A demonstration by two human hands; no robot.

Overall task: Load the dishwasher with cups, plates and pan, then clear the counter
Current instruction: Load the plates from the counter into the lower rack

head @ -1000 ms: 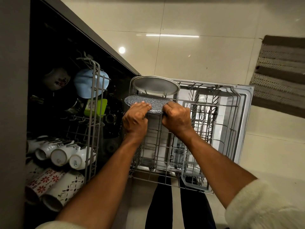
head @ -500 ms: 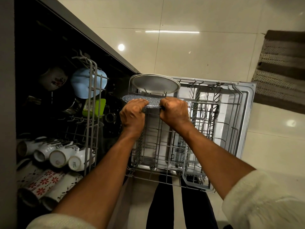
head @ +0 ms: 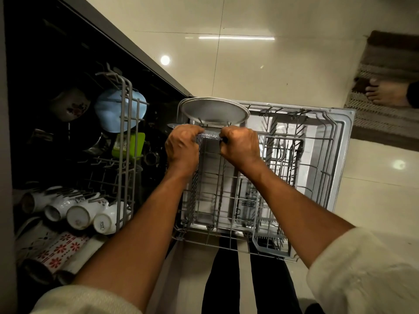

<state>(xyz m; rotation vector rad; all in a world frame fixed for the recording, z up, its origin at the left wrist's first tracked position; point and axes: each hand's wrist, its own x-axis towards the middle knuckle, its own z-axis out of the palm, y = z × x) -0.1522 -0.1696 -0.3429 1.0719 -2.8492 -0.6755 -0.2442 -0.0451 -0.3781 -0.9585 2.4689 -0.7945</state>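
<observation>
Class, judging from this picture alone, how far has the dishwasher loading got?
Done: cups fill the upper rack, and a steel plate stands in the lower rack. In hand: both hands, left hand and right hand, grip a speckled grey plate. The counter is out of view.

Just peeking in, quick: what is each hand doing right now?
Left hand: fingers curled, gripping the grey speckled plate standing on edge in the grey wire lower rack.
Right hand: fingers curled, gripping the same plate.
</observation>
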